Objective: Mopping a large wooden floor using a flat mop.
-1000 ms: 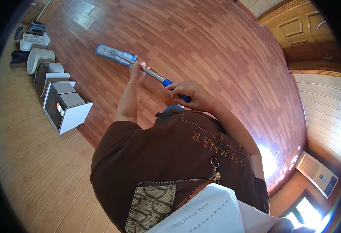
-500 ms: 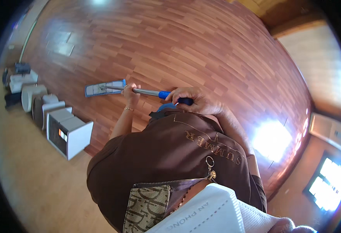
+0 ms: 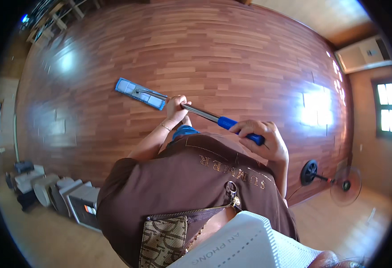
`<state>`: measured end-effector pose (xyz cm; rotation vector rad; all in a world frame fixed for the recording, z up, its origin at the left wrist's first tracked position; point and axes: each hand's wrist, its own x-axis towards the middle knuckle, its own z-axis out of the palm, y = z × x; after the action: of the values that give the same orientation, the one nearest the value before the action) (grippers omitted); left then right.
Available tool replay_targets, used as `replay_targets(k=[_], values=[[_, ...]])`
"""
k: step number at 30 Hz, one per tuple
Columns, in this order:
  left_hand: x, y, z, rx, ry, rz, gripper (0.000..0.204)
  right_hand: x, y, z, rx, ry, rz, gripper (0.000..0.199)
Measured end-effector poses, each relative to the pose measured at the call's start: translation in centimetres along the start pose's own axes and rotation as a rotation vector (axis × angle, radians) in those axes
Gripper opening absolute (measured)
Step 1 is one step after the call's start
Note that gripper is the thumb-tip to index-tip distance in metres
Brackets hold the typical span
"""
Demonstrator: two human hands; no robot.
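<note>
A flat mop [image 3: 200, 113] slants across in front of me, its metal pole running from the blue grip at my right down to the floor at my left. My left hand [image 3: 177, 108] is wrapped round the metal pole, low down near the mop head. Closed round the blue handle end is my right hand [image 3: 264, 137], close to my front. The mop's rectangular pad [image 3: 126, 86], pale with a blue fringe, lies flat on the wooden floor [image 3: 205, 62] beyond my left hand.
A row of grey and white boxy items [image 3: 82, 203] stands along the left wall. At the right a standing fan [image 3: 310, 172] rests by the wall, near a bright sun patch [image 3: 317, 109]. A white unit [image 3: 363, 54] and a window [image 3: 390, 98] are farther right. Wooden furniture [image 3: 55, 22] stands far left.
The view has turned, bringing the fan and far furniture in. The mop pad has swung round to a different slant. My right hand, with the handle end, has moved out to the right.
</note>
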<state>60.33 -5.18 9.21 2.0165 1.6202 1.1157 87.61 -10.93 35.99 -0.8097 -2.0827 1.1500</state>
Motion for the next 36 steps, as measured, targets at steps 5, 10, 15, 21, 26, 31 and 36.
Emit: replay_targets(k=[5,10,15,21,26,31,36], values=[[3.8,3.5,6.9,-0.052,-0.309,0.167,0.027,-6.0,-2.9,0.3,-0.195,0.267,0.167,0.016],[5.5,7.7,12.4,-0.235,-0.431,0.474,0.028,-10.0,-4.7,2.2,-0.305,0.498,0.257,0.016],[4.5,13.5,17.4,-0.424,-0.654,0.647,0.029,-13.5,-8.1,3.9,-0.472,0.697,0.31,0.017],[0.8,20.6,20.3,-0.58,-0.915,0.829,0.029,-16.9,-10.6,7.0,-0.676,0.932,0.185,0.025],[-1.3,24.7,21.2,-0.594,-1.126,0.977,0.014,-17.2,-10.9,8.4,-1.109,1.099,0.023,0.03],[-2.3,26.5,20.1,-0.579,-1.295,1.02,0.016,-17.4,-11.6,8.1,-1.404,1.205,-0.056,0.045],[-2.1,27.0,18.3,-0.535,-1.325,1.011,0.018,-18.7,-13.0,6.2,-1.396,1.125,-0.135,0.052]])
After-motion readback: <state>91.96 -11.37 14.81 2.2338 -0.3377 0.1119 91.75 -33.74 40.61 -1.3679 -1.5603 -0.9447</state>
